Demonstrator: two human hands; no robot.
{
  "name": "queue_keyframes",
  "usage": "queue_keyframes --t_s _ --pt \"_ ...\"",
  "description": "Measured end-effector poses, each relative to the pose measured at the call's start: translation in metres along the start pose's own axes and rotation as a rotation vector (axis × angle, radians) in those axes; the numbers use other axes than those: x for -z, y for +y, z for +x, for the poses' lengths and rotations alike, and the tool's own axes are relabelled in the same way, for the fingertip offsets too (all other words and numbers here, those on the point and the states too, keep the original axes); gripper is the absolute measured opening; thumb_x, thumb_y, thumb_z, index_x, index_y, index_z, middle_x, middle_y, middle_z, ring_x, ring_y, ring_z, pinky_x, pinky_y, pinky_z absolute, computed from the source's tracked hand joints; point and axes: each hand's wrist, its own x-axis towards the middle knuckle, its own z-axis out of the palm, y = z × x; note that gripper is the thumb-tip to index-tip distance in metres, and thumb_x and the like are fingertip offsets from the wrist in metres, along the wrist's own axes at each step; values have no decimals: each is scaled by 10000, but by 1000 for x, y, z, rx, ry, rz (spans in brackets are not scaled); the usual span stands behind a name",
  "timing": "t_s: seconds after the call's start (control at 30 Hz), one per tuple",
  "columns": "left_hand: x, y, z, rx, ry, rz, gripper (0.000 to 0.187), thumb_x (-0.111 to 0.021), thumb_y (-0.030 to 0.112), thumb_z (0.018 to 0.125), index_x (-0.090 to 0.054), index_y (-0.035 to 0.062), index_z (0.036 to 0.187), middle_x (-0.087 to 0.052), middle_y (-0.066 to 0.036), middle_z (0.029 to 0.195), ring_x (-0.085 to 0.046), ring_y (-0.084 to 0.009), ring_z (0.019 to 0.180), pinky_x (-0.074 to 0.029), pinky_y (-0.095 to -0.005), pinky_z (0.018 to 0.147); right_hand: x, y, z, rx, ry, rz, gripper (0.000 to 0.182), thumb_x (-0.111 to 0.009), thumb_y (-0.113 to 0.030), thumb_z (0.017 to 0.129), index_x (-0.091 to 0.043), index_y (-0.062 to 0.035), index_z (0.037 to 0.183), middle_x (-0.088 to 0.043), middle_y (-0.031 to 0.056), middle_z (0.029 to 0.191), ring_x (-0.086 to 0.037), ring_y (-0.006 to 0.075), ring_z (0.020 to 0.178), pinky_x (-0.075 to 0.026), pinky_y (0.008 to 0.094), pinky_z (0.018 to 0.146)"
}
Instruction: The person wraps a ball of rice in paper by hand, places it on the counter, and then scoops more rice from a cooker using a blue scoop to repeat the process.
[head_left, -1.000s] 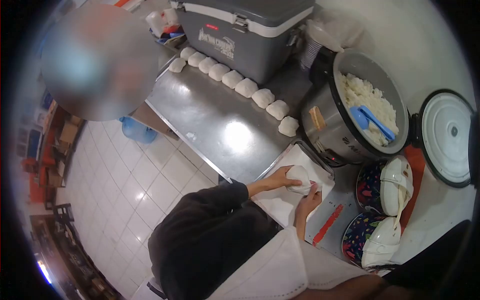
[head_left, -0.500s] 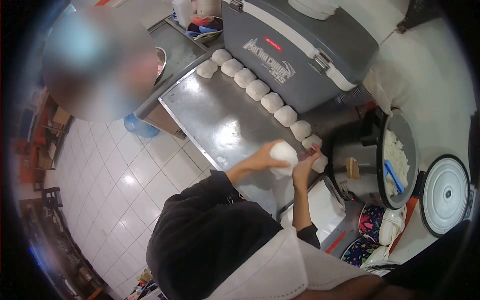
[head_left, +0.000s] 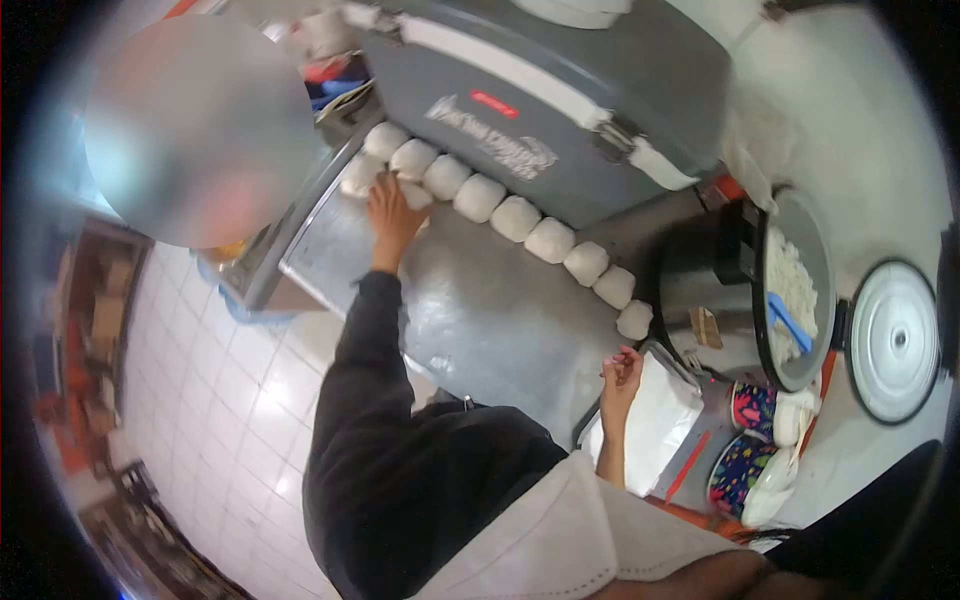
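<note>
"L hand (head_left: 398,222), pls?"
"Approx 11 o'clock, thumb & fingers round a ball (head_left: 413,194) on metal top (head_left: 470,320)."
"R hand (head_left: 622,374)?"
"4 o'clock, fingers half-bent, parted, nr paper (head_left: 652,430)."
"Other balls (head_left: 480,198)?"
"Mostly rowed, 11 to 3 o'clock, by cooler (head_left: 560,95)."

nine white balls (head_left: 479,198) are sitting in one long, slanting row on the shiny metal surface (head_left: 470,310). they are looking round but a bit lumpy and squashed, and most are sitting very close to the next one. one more ball (head_left: 359,176) is sitting in front of the row, by its far left end. just to the right of it, another white ball (head_left: 414,194) is lying under the left hand (head_left: 397,217), and the fingers are hiding part of it.
</note>
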Motion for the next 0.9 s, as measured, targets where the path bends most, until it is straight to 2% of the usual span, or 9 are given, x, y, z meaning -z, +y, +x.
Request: queue_keyframes --t_s 0.07,0.17,0.23,0.37,0.47,0.57,0.73,0.8,0.9 --pt "-15 9 -20 -130 217 131 790 -758 330 648 -423 -11 1277 -457 -239 1287 -411 -368 1220 -332 -436 1014 9 -35 -8 21 -12 -120 244 -606 -37 849 -522 -13 1077 -492 56 960 -489 102 757 -424 231 671" --pt "-22 7 -33 -114 167 134 760 -709 255 692 -389 1 1332 -449 -208 1320 -392 -370 1243 -301 -447 1043 44 -95 -2 270 -48 -407 139 -610 -27 838 -587 -3 972 -545 78 880 -536 130 755 -440 248 665" --pt "-21 2 -22 -142 251 106 822 -744 322 651 -394 12 1328 -480 -185 1287 -438 -352 1193 -326 -459 1001 82 -137 4 461 167 -632 63 -616 -50 838 -636 -4 876 -607 47 794 -549 100 749 -429 228 699" --pt "-58 -80 18 -268 210 637 824 -687 429 719 -362 18 1355 -437 -163 1339 -419 -340 1208 -332 -445 984 185 -211 67 535 465 -718 79 -606 -61 847 -653 -20 894 -643 83 836 -584 175 766 -453 278 720" --pt "-30 9 -9 -295 279 574 758 -674 372 776 -350 17 1363 -402 -157 1377 -399 -344 1233 -316 -448 1006 262 -212 161 684 48 -1175 203 -645 -81 785 -623 -55 984 -643 87 931 -572 245 931 -428 341 830" --pt "2 175 -65 -385 251 -75 632 -658 225 825 -363 14 1343 -407 -156 1367 -363 -339 1263 -300 -461 1020 278 -182 226 488 -447 -1702 467 -623 -91 768 -489 -100 1214 -620 84 927 -583 237 940 -398 372 886" --pt "-21 331 -107 -581 8 -670 485 -630 149 835 -442 28 1266 -449 -163 1303 -346 -326 1268 -279 -433 1040 283 -168 249 673 -437 -1926 556 -565 -117 795 -382 -92 1319 -600 114 943 -625 264 823 -481 397 730" --pt "-28 373 -107 -718 -50 -793 565 -691 208 792 -449 39 1274 -449 -151 1290 -327 -312 1280 -268 -422 1050 289 -186 252 623 -260 -1865 647 -550 -108 801 -295 -73 1394 -592 154 984 -650 309 728 -507 409 544" --pt "-37 427 -122 -820 -178 -714 724 -804 317 670 -442 60 1241 -384 -145 1337 -281 -322 1313 -238 -442 1071 293 -154 296 554 -332 -1810 670 -555 -79 789 -282 -48 1401 -607 207 948 -648 334 683 -518 395 565"
